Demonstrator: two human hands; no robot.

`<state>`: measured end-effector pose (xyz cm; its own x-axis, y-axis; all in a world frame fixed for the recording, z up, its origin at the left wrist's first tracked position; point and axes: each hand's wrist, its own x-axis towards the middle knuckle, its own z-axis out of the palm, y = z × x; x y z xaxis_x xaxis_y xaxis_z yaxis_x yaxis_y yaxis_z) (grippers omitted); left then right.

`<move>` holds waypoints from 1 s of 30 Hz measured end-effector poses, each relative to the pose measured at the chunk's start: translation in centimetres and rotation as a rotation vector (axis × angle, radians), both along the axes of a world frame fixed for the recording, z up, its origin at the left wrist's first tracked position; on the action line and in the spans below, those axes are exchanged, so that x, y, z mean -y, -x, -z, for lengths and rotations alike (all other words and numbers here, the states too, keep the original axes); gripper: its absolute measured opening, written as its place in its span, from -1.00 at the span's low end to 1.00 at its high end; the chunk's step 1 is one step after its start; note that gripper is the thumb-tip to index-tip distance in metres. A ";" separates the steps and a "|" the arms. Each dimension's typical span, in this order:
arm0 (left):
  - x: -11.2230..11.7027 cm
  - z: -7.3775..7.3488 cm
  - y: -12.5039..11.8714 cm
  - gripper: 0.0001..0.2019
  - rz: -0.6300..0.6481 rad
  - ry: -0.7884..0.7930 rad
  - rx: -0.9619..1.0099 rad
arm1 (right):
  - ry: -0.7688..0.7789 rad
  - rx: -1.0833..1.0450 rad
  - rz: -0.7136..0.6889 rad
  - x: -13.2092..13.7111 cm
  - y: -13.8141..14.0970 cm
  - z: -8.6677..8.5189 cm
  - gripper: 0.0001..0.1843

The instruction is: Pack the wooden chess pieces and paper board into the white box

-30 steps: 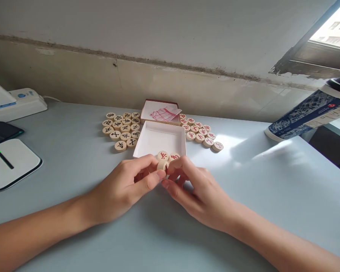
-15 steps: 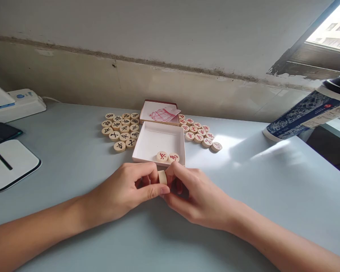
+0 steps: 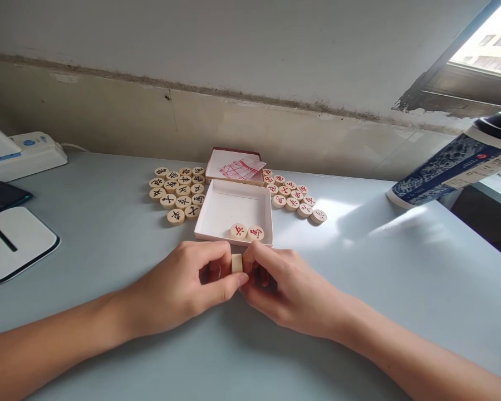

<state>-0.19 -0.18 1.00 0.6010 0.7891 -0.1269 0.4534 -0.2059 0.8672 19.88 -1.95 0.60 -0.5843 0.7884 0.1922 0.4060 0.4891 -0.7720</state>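
Observation:
A pale round xiangqi piece (image 3: 236,263) stands on edge between my fingertips, its rim toward me and its marked face out of sight. My left hand (image 3: 192,278) pinches it from the left, and my right hand (image 3: 286,284) holds it from the right. Just beyond my fingers lies an open white box tray (image 3: 234,195). Inside, along its near wall, a red-marked piece (image 3: 238,231) sits beside another red-marked piece (image 3: 255,233).
Black-marked pieces (image 3: 183,189) lie left of the tray, red-marked pieces (image 3: 292,203) to its right. Behind is the box lid (image 3: 212,161) with a folded red-lined sheet (image 3: 242,168). A tumbler (image 3: 438,161) stands right; a white device (image 3: 20,245), phone (image 3: 4,197) and power strip (image 3: 39,153) sit left.
The piece between my fingers has turned slightly and shifted a little to the left. The green light on the white device has gone off.

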 end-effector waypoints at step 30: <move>-0.3 -0.3 0.4 -0.62 0.059 0.083 0.107 | 0.325 -0.226 0.061 0.0 0.0 -0.3 -0.77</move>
<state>-0.60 0.15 1.31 0.6593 0.7418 -0.1227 0.3468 -0.1552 0.9250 19.92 -1.94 0.94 -0.5058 0.8614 0.0457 0.2291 0.1852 -0.9556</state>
